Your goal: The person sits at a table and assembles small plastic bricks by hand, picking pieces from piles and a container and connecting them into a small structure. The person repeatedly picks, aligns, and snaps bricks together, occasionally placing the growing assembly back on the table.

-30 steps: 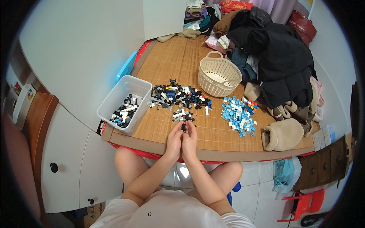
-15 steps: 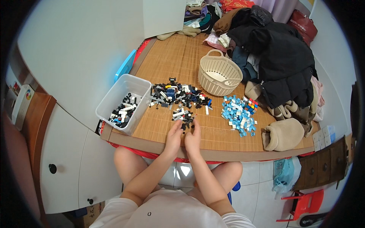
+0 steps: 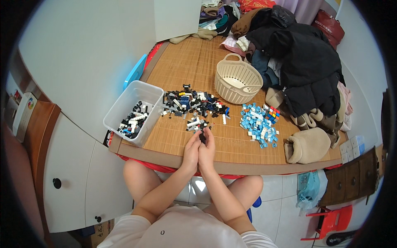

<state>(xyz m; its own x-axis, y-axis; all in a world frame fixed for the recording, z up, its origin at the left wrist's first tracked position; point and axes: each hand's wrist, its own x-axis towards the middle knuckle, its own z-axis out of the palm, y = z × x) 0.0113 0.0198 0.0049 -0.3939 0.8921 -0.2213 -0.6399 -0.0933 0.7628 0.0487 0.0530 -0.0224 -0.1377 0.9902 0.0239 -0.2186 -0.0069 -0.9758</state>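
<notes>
My left hand (image 3: 191,153) and my right hand (image 3: 206,152) are cupped together near the mat's front edge, with their sides touching. Between the fingers a few black building bricks (image 3: 202,137) show; the palms hide the rest. Just beyond the fingertips lies a small cluster of white, grey and black bricks (image 3: 193,123). Farther back spreads a larger pile of mixed dark and white bricks (image 3: 188,101). To the left stands a clear plastic bin (image 3: 155,103) holding more bricks (image 3: 134,122).
On the right lie a pile of light-blue and white tiles (image 3: 259,128) and a puzzle cube (image 3: 272,115). Behind them stands a beige basket (image 3: 231,90). A heap of clothes (image 3: 308,62) fills the back right. A blue lid (image 3: 135,72) leans against the cabinet.
My hands have drawn together, the right one moving left toward the other. The black bricks that lay between them are now mostly hidden by the fingers.
</notes>
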